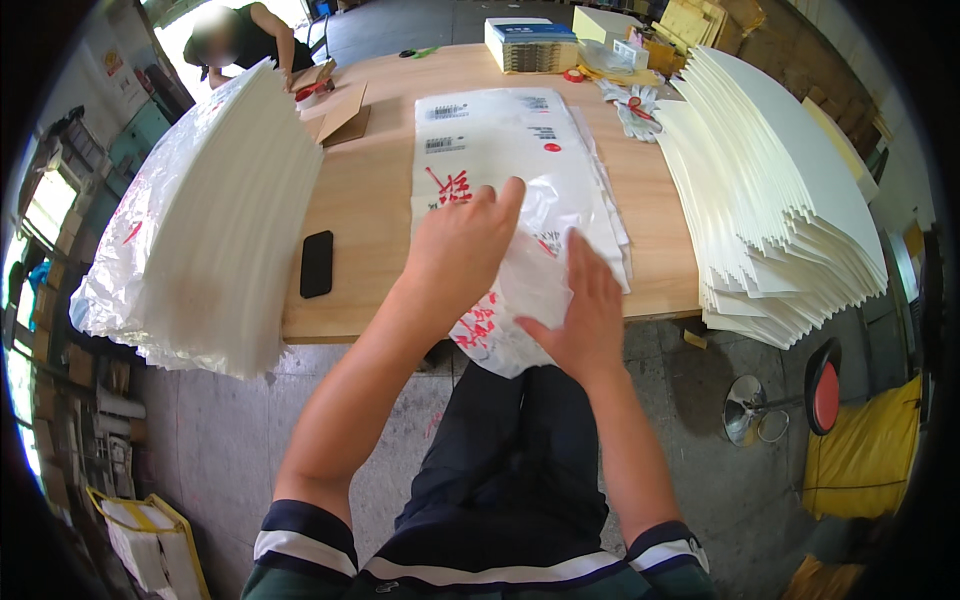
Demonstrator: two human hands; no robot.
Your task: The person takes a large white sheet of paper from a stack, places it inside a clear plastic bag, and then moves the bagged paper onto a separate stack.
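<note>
A pile of printed white plastic bags [495,120] lies in the middle of the wooden table [360,187]. Its near end, with red printed characters, hangs crumpled over the table's front edge. My left hand [469,232] is curled above the pile with the index finger raised; whether it pinches any plastic cannot be told. My right hand [589,315] rests against the near part of the bag, fingers extended and thumb apart. To the left stands a tall stack of white sheets [225,225] partly wrapped in clear plastic. Another fanned stack of white sheets [750,202] stands at the right.
A black phone [316,264] lies left of the bags. Gloves [634,112] with red-handled scissors [640,108], a red tape roll [574,76] and a stack of books [532,46] are farther back. Another person [247,37] leans at the far left corner. A stool [821,394] is at right.
</note>
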